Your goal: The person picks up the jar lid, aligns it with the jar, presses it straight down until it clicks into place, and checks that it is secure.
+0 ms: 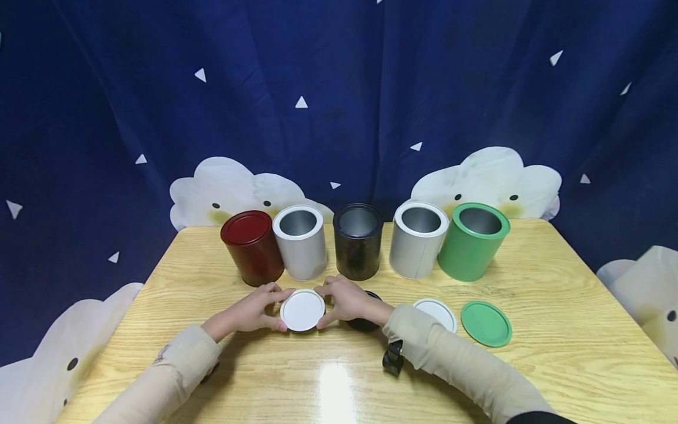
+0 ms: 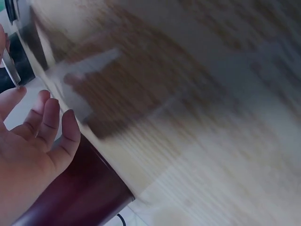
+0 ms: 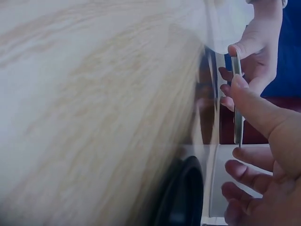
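Both my hands, the left hand (image 1: 259,309) and the right hand (image 1: 345,301), pinch the white lid (image 1: 302,310) at its opposite sides. It is raised above the desk (image 1: 556,330), nearer the left edge than the right, before a white-rimmed can (image 1: 304,257).

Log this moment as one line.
left hand, right hand: grip white lid from opposite sides; lid: above table; red can: lidded; green can: open

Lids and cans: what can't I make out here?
Head view: underside of the held white lid, hidden by its top.
Head view: much of the black lid, behind the right hand and wrist.
Left wrist view: much of the red can, behind the left hand, cut by the bottom edge.
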Tool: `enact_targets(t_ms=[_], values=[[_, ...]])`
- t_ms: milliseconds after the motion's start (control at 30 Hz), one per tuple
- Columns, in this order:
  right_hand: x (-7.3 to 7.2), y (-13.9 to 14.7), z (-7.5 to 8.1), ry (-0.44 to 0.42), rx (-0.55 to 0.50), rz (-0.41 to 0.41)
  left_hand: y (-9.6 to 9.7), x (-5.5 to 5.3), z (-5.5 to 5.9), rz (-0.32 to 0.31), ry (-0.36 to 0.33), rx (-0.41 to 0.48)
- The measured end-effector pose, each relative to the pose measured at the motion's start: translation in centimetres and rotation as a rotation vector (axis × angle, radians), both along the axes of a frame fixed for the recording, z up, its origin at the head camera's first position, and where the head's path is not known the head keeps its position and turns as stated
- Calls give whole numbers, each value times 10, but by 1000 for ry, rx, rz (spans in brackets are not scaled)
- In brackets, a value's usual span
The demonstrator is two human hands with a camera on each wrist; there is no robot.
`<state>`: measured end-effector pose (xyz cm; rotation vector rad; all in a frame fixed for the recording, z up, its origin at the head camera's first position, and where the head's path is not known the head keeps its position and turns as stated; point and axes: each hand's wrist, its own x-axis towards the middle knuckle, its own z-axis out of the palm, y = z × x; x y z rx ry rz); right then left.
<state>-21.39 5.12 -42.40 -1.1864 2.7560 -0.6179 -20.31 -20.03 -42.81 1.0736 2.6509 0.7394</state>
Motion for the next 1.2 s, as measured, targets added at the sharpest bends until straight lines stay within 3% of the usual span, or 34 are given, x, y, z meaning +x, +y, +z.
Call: enact_targets(t_ms=[700, 1200], values=[[4, 10, 16, -15, -83, 3, 5, 4, 13, -32, 94, 95], [4, 13, 25, 17, -199, 54, 5, 8, 26, -17, 25, 259]])
